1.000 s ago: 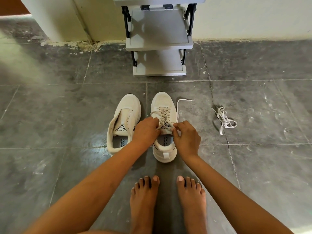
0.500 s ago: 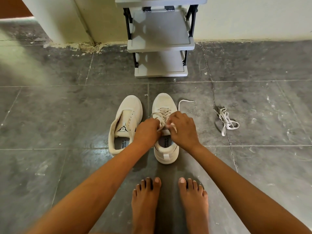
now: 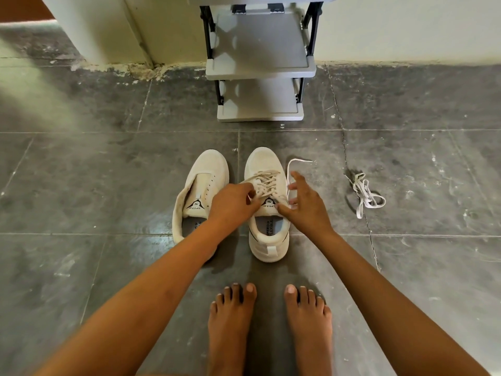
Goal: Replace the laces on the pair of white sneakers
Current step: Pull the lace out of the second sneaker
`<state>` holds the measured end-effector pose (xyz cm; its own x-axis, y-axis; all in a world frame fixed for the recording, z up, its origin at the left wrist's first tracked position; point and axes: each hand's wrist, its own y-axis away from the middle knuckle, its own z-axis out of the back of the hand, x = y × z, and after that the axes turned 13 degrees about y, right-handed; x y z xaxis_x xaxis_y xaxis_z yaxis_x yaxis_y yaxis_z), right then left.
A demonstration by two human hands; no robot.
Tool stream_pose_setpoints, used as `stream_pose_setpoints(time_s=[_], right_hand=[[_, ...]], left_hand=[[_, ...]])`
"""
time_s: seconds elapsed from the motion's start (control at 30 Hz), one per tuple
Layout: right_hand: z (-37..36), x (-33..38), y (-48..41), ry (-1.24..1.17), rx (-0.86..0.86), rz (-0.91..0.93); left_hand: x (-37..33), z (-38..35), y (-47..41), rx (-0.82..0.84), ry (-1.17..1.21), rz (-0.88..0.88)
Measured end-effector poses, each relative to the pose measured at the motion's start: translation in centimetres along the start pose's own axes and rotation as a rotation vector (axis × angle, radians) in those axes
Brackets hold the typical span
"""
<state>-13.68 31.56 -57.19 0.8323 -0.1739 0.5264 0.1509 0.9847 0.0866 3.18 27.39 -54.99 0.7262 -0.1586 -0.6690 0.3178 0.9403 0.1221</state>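
Two white sneakers stand side by side on the grey floor. The left sneaker [image 3: 202, 185] has no lace, its tongue lying open. The right sneaker [image 3: 267, 164] carries a cream lace [image 3: 267, 180] crossed through its eyelets. One lace end [image 3: 294, 162] trails past its right side. My left hand [image 3: 231, 203] pinches the lace at the tongue's left edge. My right hand [image 3: 305, 206] hovers at the shoe's right side, fingers spread, and its thumb lies by the tongue. A loose white lace [image 3: 366, 195] lies bunched on the floor to the right.
A grey shelf rack [image 3: 260, 66] with black legs stands against the wall straight ahead. My two bare feet [image 3: 267, 329] are planted just behind the sneakers. Grey floor tiles stretch out on both sides.
My right hand has let go of the lace over the tongue, moved right and spread its fingers. My left hand stays on the lace.
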Motion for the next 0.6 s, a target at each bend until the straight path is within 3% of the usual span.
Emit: stream_pose_setpoints(time_s=[0.37, 0.47, 0.6], right_hand=[[-0.4, -0.7, 0.7, -0.098, 0.014, 0.071], [-0.7, -0.2, 0.8, -0.014, 0.001, 0.091], [-2.3, 0.3, 1.8, 0.210, 0.012, 0.135]], left_hand=[[1.7, 0.8, -0.1, -0.079, 0.119, 0.132], [0.9, 0.8, 0.3, -0.079, 0.119, 0.030], [0.0, 0.1, 0.6, -0.043, -0.105, -0.150]])
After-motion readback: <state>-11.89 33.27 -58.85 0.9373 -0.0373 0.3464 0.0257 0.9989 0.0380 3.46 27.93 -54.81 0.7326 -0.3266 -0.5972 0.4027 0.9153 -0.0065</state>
